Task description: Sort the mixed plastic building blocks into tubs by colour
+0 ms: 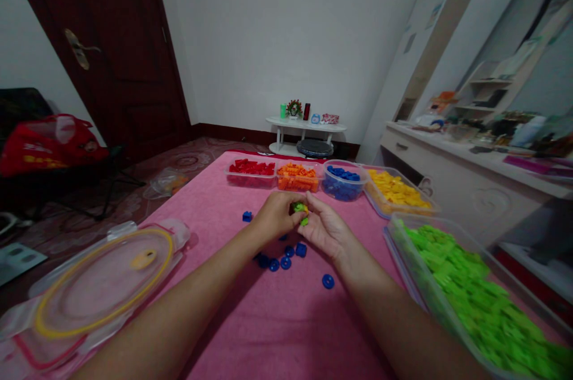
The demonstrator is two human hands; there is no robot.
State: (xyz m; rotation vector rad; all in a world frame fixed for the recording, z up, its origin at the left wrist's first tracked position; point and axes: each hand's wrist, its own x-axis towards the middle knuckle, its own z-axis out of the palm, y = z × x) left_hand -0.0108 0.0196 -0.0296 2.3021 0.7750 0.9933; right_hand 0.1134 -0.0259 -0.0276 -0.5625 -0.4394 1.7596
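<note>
Piece [301,208] of green and yellow plastic sits between the two hands, above the middle of the pink-covered worktop [250,332]. The left hand [280,212] grips it from one side with bent fingers and thumb; the right hand [326,229] closes on it from the other, its fingers reaching up behind. Sharing the grip probably steadies something so small and leaves both thumbs free to press or turn it. Much of it is hidden, so its exact shape I cannot tell.

Below the wrists lie loose blue wheels [285,262] and a blue block [301,249], with another block [247,216] farther off to the left, likely left out of the tubs so they are easy to pick up. The red tub [251,182], orange tub [299,187], blue tub [342,192], yellow tub [382,210] and green tub [430,296] curve along the far edge and right side, one colour apiece, seemingly for quick finding. A clear lid [105,284] rests at the left edge, which keeps the middle uncluttered.
</note>
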